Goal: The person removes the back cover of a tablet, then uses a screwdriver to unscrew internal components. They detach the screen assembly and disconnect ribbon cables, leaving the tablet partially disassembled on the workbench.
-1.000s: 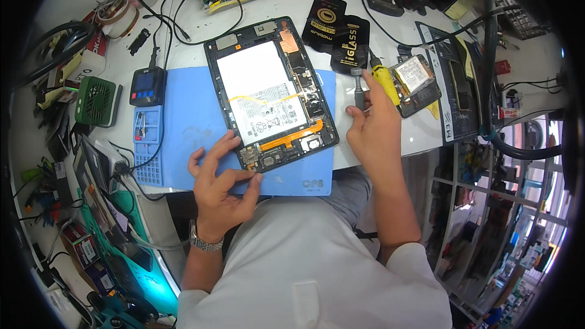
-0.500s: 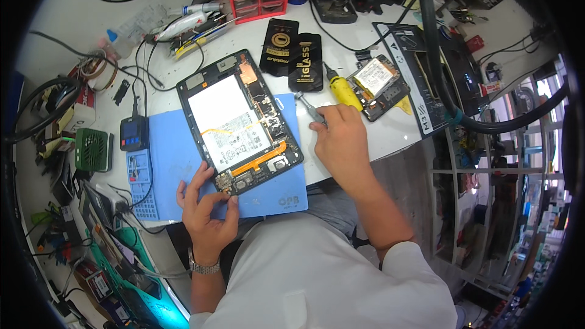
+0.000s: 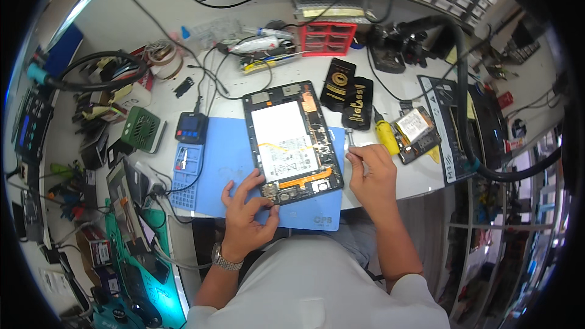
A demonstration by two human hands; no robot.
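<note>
An opened tablet (image 3: 286, 140) lies on a blue work mat (image 3: 225, 152), its white battery, orange ribbon cable and circuit board exposed. My left hand (image 3: 248, 219) is at the tablet's lower left corner, fingers apart and fingertips touching the edge. Right of the tablet, my right hand (image 3: 375, 176) pinches the lower end of a slim silver screwdriver (image 3: 349, 138) between thumb and fingers. Beyond it stands a yellow-handled tool (image 3: 386, 135), lying against an opened phone (image 3: 417, 131). Two black screen-protector packets (image 3: 359, 106) rest above the screwdriver.
At the mat's left are a small dark device with a screen (image 3: 191, 127), a blue parts tray (image 3: 186, 173) and a green fan (image 3: 144, 129). A red drawer box (image 3: 328, 38) stands at the back. A thick black cable arm (image 3: 461, 85) arches over the right side.
The whole view has shifted, so the bench sits further right and lower. My right fingers have moved down to the screwdriver's end, and it points more straight away from me. My left hand stays at the tablet's corner.
</note>
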